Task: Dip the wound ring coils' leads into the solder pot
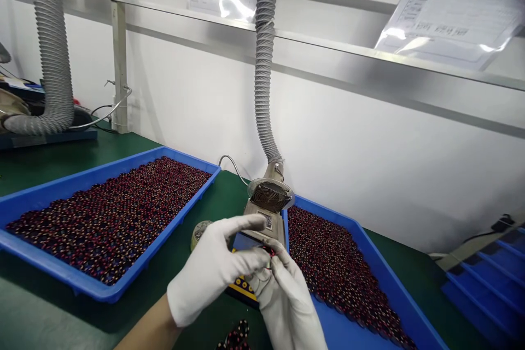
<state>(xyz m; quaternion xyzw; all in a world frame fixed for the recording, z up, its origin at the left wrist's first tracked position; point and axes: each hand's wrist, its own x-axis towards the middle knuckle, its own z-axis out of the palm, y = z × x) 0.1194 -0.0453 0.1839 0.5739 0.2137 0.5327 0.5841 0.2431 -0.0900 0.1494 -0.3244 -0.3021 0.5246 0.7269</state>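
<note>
Both my hands wear white cotton gloves and meet in front of a small machine with a yellow base and dark screen (pixel 244 268). My right hand (pixel 287 301) pinches a tiny dark red part with thin leads (pixel 268 254) at its fingertips. My left hand (pixel 213 268) is right beside it, thumb near that part, index finger stretched over the machine. Whether the left hand grips anything is hidden. Two blue trays (pixel 102 219) (pixel 361 251) full of several small dark red parts lie on either side.
A fan-faced extractor head (pixel 269 196) on a grey ribbed duct (pixel 266 54) rises behind the machine. A tape roll (pixel 199 234) and a loose heap of parts (pixel 235 336) lie on the green bench (pixel 221 197). Stacked blue trays (pixel 484 290) stand at right.
</note>
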